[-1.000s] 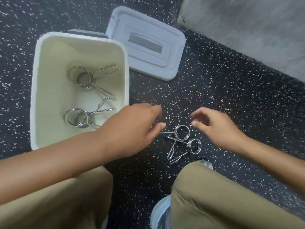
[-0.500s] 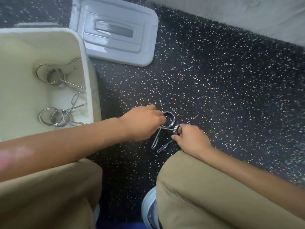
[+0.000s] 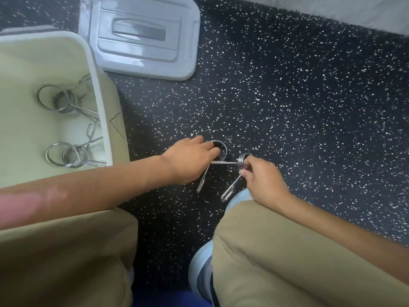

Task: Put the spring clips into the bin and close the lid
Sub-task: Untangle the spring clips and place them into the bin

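Observation:
On the dark speckled floor my left hand (image 3: 190, 160) grips one steel spring clip (image 3: 221, 149) by its coil. My right hand (image 3: 263, 180) pinches the coil of a second spring clip (image 3: 242, 161), whose handles hang down toward my shoe. The two clips touch where one straight handle crosses between them. To the left stands the cream bin (image 3: 104, 120), open, with two more spring clips (image 3: 57, 100) (image 3: 68, 155) lying on its bottom. Its grey lid (image 3: 141, 36) lies flat on the floor behind, handle side up.
My two knees in tan trousers fill the bottom of the view, with a pale blue shoe (image 3: 200, 269) between them. A light concrete strip (image 3: 332, 12) borders the floor at the top right.
Both hands went from hovering open over the two floor clips to closing on them, one clip each. The clips have been pulled a little apart and the right one tipped up.

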